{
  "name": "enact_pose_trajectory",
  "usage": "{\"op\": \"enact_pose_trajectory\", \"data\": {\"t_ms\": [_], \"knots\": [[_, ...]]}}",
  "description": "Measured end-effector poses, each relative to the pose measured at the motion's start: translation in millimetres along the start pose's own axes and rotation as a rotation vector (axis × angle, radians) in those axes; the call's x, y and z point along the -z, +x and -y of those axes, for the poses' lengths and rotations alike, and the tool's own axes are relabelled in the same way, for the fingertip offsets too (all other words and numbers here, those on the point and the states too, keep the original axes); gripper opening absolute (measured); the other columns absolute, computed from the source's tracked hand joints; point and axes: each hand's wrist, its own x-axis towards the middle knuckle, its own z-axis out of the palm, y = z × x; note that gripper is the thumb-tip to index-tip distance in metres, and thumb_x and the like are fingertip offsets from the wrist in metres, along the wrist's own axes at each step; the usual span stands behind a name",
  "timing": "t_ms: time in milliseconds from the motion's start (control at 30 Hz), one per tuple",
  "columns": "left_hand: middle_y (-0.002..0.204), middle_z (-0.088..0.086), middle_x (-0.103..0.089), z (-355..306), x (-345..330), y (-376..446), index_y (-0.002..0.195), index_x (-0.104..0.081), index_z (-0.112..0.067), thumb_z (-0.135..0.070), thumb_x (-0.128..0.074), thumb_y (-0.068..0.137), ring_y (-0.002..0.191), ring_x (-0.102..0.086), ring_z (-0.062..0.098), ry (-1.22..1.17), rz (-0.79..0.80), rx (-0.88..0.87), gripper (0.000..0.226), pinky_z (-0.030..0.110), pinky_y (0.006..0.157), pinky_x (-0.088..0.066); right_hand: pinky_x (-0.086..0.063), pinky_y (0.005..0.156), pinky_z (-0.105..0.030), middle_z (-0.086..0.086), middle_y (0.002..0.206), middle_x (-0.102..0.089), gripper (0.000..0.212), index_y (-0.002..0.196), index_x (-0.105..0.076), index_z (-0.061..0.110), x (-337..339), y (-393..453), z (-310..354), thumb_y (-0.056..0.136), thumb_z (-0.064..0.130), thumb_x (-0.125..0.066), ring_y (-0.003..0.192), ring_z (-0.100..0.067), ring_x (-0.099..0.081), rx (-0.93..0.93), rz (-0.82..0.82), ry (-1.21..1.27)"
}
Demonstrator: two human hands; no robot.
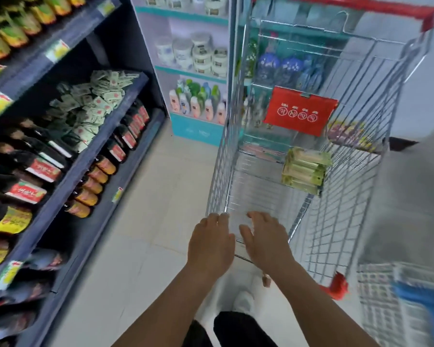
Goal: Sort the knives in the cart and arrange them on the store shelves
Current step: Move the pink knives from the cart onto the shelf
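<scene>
A wire shopping cart with a red handle stands in the aisle ahead of me. Inside it, near the far end, lies a stack of green and yellow packets; whether they hold knives I cannot tell. My left hand and my right hand reach side by side to the cart's near rim. Their fingers are fairly straight and hold nothing. The frame is motion-blurred.
Dark blue shelves on the left carry bottles and a heap of small sachets. A teal display with jars and bottles stands ahead. A red sign hangs in the cart. A blue-edged wire basket sits at the lower right.
</scene>
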Motion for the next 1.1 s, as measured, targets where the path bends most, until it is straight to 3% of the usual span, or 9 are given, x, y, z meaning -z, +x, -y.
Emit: {"op": "enact_pose_trajectory", "data": {"t_ms": [233, 533, 867, 1100], "knots": [[0.142, 0.005, -0.039, -46.5, -15.6, 51.2, 0.144, -0.029, -0.019, -0.027, -0.042, 0.098, 0.126, -0.041, 0.023, -0.026, 0.108, -0.054, 0.049, 0.034, 0.102, -0.035, -0.031, 0.106, -0.034, -0.003, 0.139, -0.047, 0.045, 0.139, -0.043, 0.018, 15.3, 29.6, -51.3, 0.098, 0.037, -0.041, 0.127, -0.022, -0.042, -0.135, -0.011, 0.022], [0.145, 0.007, -0.035, -45.6, -10.1, 129.8, 0.147, -0.023, -0.017, -0.028, -0.04, 0.099, 0.129, -0.037, 0.024, 0.051, 0.128, -0.162, 0.051, 0.034, 0.104, -0.034, -0.032, 0.106, -0.035, -0.004, 0.141, -0.046, 0.047, 0.14, -0.04, 0.017, 24.8, 95.5, -51.2, 0.098, 0.037, -0.039, 0.128, -0.024, -0.041, -0.231, -0.066, 0.022], [0.149, 0.009, -0.03, -40.6, -14.2, 238.4, 0.149, -0.015, -0.019, -0.027, -0.042, 0.098, 0.131, -0.035, 0.027, 0.038, 0.129, -0.086, 0.058, 0.038, 0.104, -0.036, -0.033, 0.103, -0.037, -0.009, 0.139, -0.047, 0.048, 0.14, -0.039, 0.015, 37.2, 204.2, -62.7, 0.097, 0.034, -0.044, 0.126, -0.028, -0.043, -0.208, -0.113, 0.018], [0.156, 0.009, -0.016, -50.3, -45.9, 328.0, 0.152, -0.004, -0.017, -0.023, -0.044, 0.097, 0.139, -0.027, 0.027, 0.049, 0.156, -0.02, 0.068, 0.037, 0.111, -0.03, -0.031, 0.106, -0.038, -0.006, 0.149, -0.034, 0.058, 0.147, -0.024, 0.018, 30.3, 306.1, -104.0, 0.095, 0.031, -0.047, 0.132, -0.029, -0.035, -0.186, -0.058, 0.024]]}}
